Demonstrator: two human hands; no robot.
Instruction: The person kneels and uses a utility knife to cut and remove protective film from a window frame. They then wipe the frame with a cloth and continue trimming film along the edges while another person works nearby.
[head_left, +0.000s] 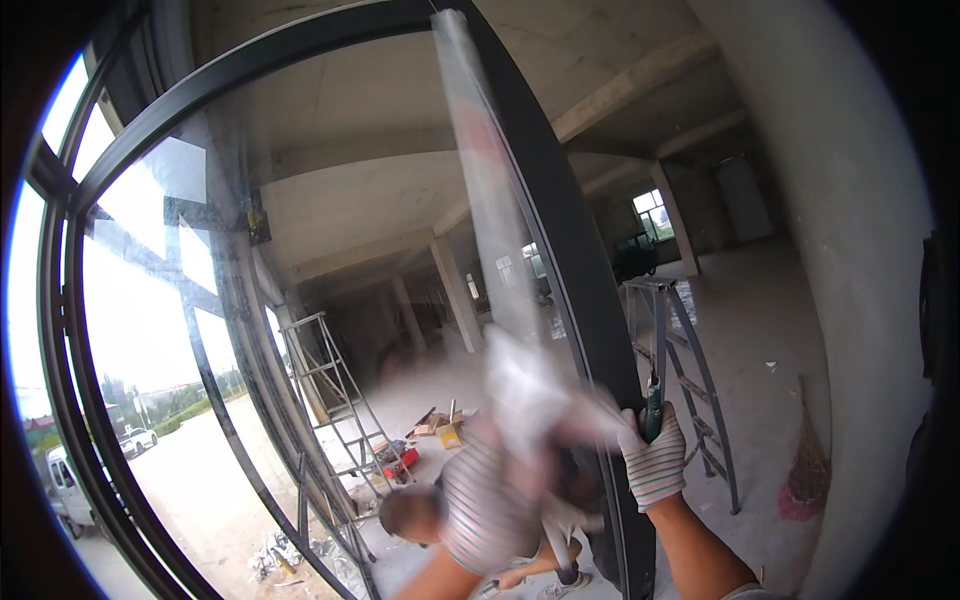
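Note:
In front of me stands a tall dark door frame (590,330) with a glass pane. A long strip of clear plastic film (495,230) hangs from its top edge down along the upright, bunched and blurred lower down. My left hand (495,500), in a striped work glove, is smeared by motion and closed on the bunched film. Beside the frame's right edge my right hand (655,462), gloved alike, is wrapped round a small green-handled tool (654,410) with a narrow metal tip pointing up. A tail of film reaches toward this hand's fingers.
A person (412,512) bends low behind the door. Stepladders stand left (340,390) and right (690,370). Farther back lie a red case (402,464) and cardboard pieces (440,425). A broom (805,470) leans by the right wall. Vehicles (135,440) stand outside.

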